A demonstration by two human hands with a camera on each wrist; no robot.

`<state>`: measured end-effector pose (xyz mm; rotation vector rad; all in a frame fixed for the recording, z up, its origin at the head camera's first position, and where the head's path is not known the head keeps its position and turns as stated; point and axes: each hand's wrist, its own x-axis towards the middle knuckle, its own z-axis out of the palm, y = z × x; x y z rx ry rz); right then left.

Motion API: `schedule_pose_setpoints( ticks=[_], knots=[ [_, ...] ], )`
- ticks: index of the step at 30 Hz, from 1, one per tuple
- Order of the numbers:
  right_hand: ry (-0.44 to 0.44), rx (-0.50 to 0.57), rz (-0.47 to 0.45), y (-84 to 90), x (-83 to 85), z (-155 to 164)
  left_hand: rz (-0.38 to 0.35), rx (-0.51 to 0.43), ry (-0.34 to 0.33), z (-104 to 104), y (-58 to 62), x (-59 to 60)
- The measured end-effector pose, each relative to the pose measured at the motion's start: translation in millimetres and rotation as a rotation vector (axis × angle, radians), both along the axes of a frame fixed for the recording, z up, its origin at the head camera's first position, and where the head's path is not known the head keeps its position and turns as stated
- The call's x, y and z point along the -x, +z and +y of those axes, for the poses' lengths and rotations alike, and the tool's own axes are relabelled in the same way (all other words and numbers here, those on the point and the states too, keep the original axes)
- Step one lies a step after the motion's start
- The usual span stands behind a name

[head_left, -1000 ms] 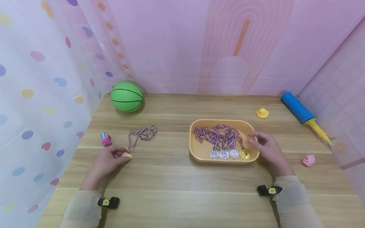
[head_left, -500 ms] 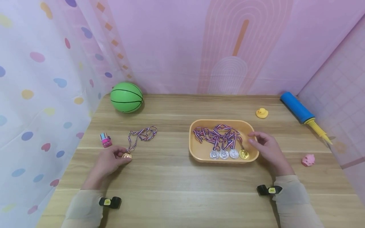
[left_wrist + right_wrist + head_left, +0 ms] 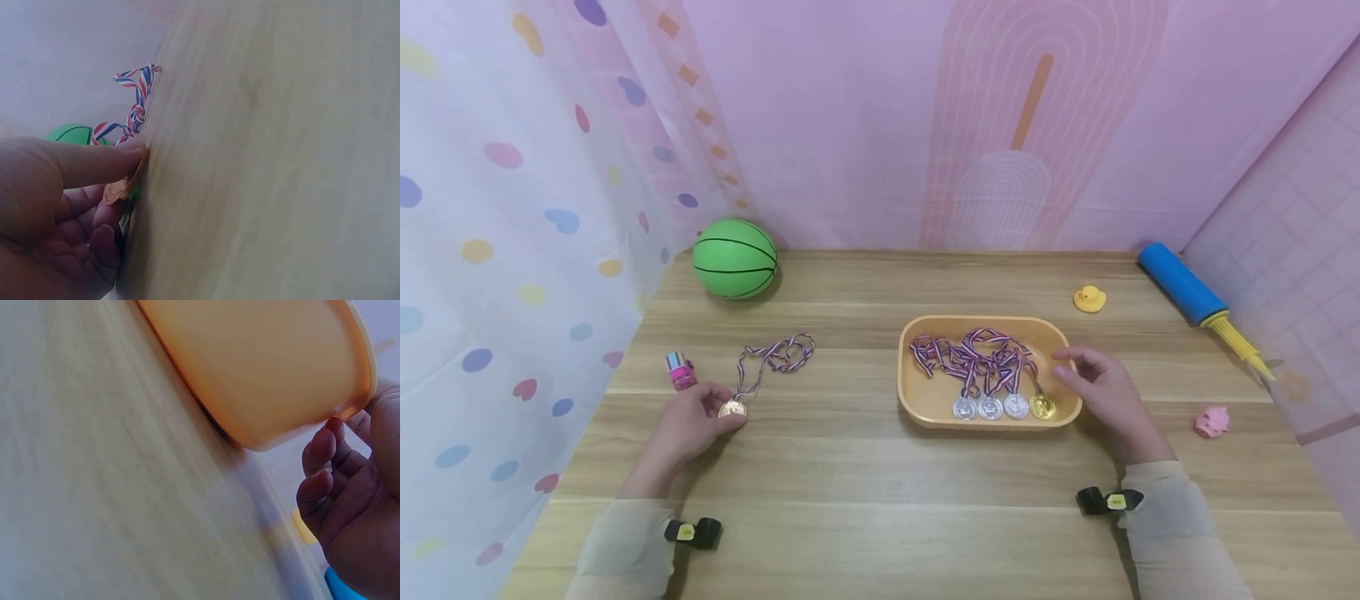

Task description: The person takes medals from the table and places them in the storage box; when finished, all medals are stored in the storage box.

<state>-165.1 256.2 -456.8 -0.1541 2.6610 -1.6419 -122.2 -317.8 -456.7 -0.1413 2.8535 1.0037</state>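
My left hand (image 3: pixel 688 421) pinches the edge of a copper-coloured medal (image 3: pixel 733 410) between thumb and fingers, low over the table at the left. The medal's striped red, white and blue ribbon (image 3: pixel 787 353) trails away from it across the wood. In the left wrist view the medal (image 3: pixel 117 190) stands tilted, partly hidden by the thumb. My right hand (image 3: pixel 1108 398) holds the right rim of an orange plastic basin (image 3: pixel 917 397), thumb over the inner side. Inside it lie three silver medals (image 3: pixel 990 407) and a gold medal (image 3: pixel 1042 407) in a row, their ribbons (image 3: pixel 973 357) tangled behind.
A green ball (image 3: pixel 734 259) sits at the back left, with a small pink toy (image 3: pixel 681 372) just beyond my left hand. On the right are a yellow rubber duck (image 3: pixel 1089 298), a blue hand pump (image 3: pixel 1182 283) and a pink toy pig (image 3: pixel 1212 422).
The medal in my left hand has tilted so that more of its face shows, and that forearm has shifted slightly right. My right hand and the basin stay where they were.
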Motion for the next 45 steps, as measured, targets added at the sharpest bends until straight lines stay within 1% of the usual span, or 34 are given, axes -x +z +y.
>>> schedule_pose_setpoints(
  ticks=[3,6,9,14,19,21,23,27,31,36,39,45],
  knots=[
    [0.002,0.003,-0.014,0.3,0.2,0,-0.009,-0.01,0.017,-1,0.0,-0.2],
    [0.006,-0.003,-0.02,-0.7,0.2,0,-0.007,-0.014,0.02,-1,-0.1,0.3],
    [0.01,-0.006,-0.006,-2.0,-0.2,1,-0.006,-0.008,0.015,-1,-0.3,0.9],
    [0.02,0.036,0.028,-3.7,0.2,2,-0.001,0.004,0.012,0,1.2,2.3],
    [0.018,0.04,0.032,-4.5,0.3,2,0.008,0.007,0.001,2,3.3,4.8],
    [0.016,0.042,0.022,-4.4,0.1,1,0.006,-0.007,-0.001,3,4.1,6.0],
    [0.016,0.047,0.011,-3.7,0.0,1,-0.001,-0.044,-0.004,4,5.2,7.3],
    [0.015,0.045,0.005,0.2,-1.0,-1,-0.029,-0.139,-0.003,9,9.4,10.9],
    [0.015,0.035,0.011,3.5,-1.0,-3,-0.059,-0.224,0.011,17,17.8,16.2],
    [0.014,0.042,0.01,4.7,-0.6,-3,-0.077,-0.301,0.014,32,31.4,26.3],
    [0.01,0.045,0.002,4.2,-1.0,-3,-0.06,-0.332,0.003,41,40.1,33.2],
    [0.01,0.042,0.004,-1.1,0.4,0,0.021,-0.412,-0.017,63,63.9,44.3]
  ],
)
